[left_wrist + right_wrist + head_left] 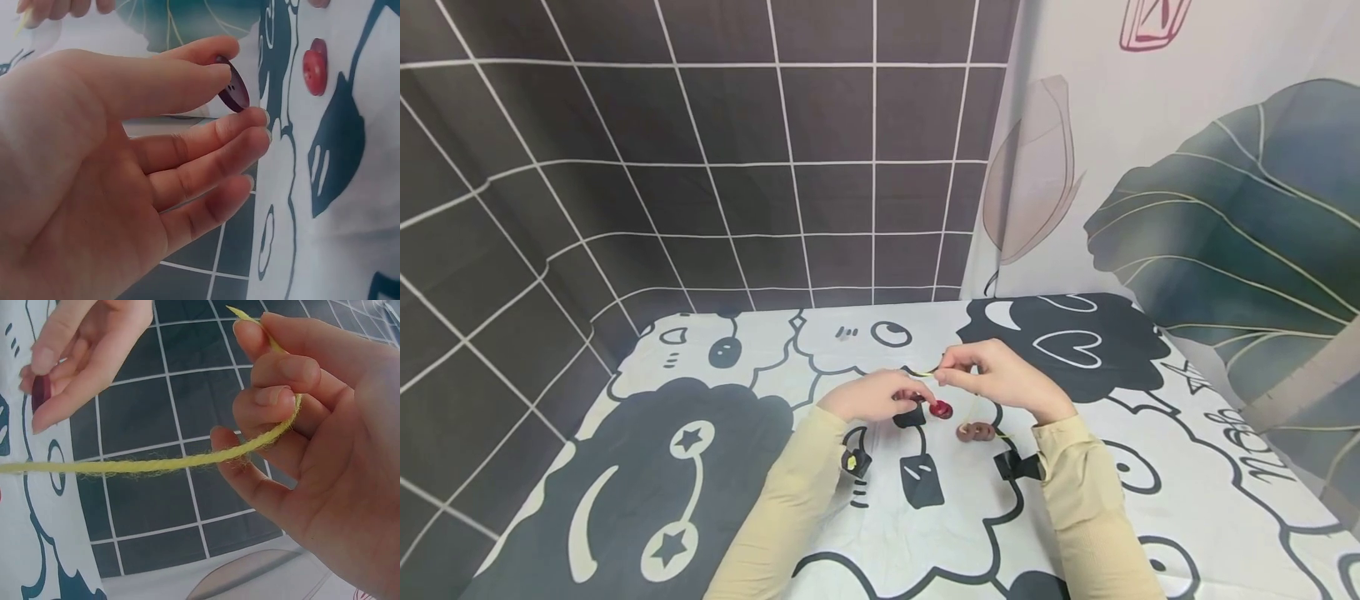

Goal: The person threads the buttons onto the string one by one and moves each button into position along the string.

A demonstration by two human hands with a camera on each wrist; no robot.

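Between thumb and index finger, my left hand pinches a dark purple button on edge; its other fingers are extended. My right hand pinches a yellow yarn close to its pointed end, and the strand runs across its fingers. Over the table both hands are raised close to each other, with the button and the yarn's tip apart. Red buttons lie on the cloth below the left hand. Brown buttons lie below the right hand, where the yarn leads down to them.
A white cloth with black cartoon prints covers the table. Behind it hangs a dark curtain with a white grid. A leaf-print curtain hangs at the right. A small yellow spot shows near the left forearm.
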